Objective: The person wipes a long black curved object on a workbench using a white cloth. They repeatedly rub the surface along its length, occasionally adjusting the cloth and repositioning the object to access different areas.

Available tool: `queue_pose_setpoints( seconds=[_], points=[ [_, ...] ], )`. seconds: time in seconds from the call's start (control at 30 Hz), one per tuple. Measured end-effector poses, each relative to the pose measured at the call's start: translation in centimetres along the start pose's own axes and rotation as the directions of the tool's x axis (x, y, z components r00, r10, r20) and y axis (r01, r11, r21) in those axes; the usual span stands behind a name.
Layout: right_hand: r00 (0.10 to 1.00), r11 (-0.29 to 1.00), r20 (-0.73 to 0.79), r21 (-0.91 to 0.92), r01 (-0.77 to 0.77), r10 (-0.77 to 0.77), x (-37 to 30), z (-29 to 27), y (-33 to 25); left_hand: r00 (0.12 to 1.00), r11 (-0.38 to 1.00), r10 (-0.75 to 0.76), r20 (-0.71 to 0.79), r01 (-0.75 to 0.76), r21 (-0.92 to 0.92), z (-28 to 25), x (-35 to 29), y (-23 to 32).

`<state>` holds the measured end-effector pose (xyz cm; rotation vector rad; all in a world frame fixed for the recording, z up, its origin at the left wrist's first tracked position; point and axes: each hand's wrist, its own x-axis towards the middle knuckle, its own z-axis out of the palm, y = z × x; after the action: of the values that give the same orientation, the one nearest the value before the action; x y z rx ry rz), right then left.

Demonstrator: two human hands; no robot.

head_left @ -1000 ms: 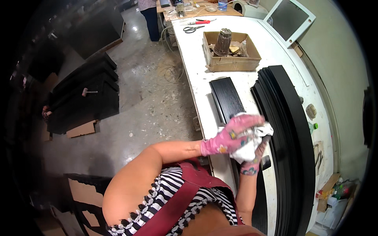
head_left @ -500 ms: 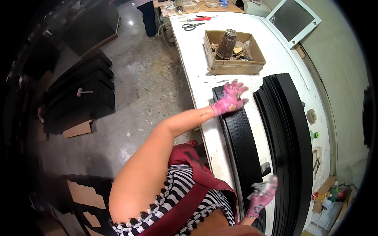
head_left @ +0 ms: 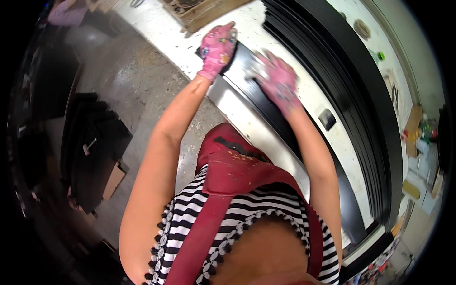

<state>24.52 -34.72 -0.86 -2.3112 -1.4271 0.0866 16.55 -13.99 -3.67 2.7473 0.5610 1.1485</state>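
Note:
A long black board [head_left: 267, 108] lies along the near side of the white worktable [head_left: 145, 26], its surface catching a bright glare. Across its far end rests my left hand [head_left: 218, 50] in a pink flowered glove, fingers stretched past the board's end. My right hand [head_left: 280, 83], gloved alike, is over the same board a little closer to me. Motion smears its fingers, which look whitish or grey at the tips; whether something is in them I cannot make out. Beyond the board stands a stack of curved black boards [head_left: 332, 71], with a small dark block [head_left: 327, 119] between.
A cardboard box [head_left: 204, 16] sits past the board's far end. Along the wall side are a tape-like roll [head_left: 362, 29] and a green-capped bottle [head_left: 380, 56]. On the floor to the left, a mallet [head_left: 88, 147] lies on black panels [head_left: 107, 135]. A person's sleeve [head_left: 66, 13] shows at upper left.
My right hand has moved from the board's near part up toward its far end. My left hand's spread fingers have come together over the board's end. The view has turned.

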Motion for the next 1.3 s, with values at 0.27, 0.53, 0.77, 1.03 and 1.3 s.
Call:
queue_pose_setpoints(
  seconds=[0.27, 0.53, 0.77, 1.03, 1.3],
  points=[
    [0.999, 0.994, -0.040, -0.109, -0.022, 0.018, -3.1, -0.1, -1.5, 0.968, 0.953, -0.093, 0.231, 0.154, -0.260, 0.1, 0.2, -1.6],
    [0.812, 0.688, -0.262, -0.435, -0.581, 0.521, -28.9, -7.4, 4.3, 0.976, 0.977, -0.026, 0.216, 0.071, -0.200, -0.6, 0.1, -1.8],
    [0.740, 0.799, -0.420, -0.056, -0.599, 0.525, -26.3, -7.3, 3.1, 0.914, 0.758, 0.185, 0.362, 0.102, -0.644, -3.3, -6.0, 14.5],
    [0.750, 0.277, -0.199, 0.961, 0.022, 0.631, -21.1, -5.8, -1.3, 0.863, 0.354, 0.364, 0.350, 0.219, -0.909, -4.5, -9.0, 24.7],
    [0.772, 0.648, 0.065, 0.502, -0.574, 0.633, -18.8, -12.2, 9.3, 0.875, 0.365, 0.015, 0.484, 0.445, -0.817, -5.0, -5.8, 15.6]
  ],
)
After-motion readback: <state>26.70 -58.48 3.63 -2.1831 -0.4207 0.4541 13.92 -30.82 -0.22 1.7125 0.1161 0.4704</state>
